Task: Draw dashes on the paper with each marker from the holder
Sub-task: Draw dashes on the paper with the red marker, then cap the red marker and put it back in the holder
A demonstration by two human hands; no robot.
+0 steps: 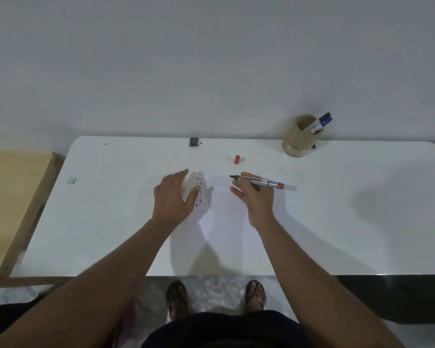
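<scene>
Pressed left hand [175, 194] flat and unclenched on paper [221, 222] beside dark dashes [199, 190], gripped uncapped marker [258, 182] in right hand [253, 197] above paper, with red cap [236, 159] and holder [302, 135] farther back on desk [337, 222].

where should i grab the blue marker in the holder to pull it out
Pinch the blue marker by its blue capped end, the only part clear of the holder. It leans up and to the right over the rim, so come from above right and draw it out along that slant. The right hand already holds the red marker.
</scene>
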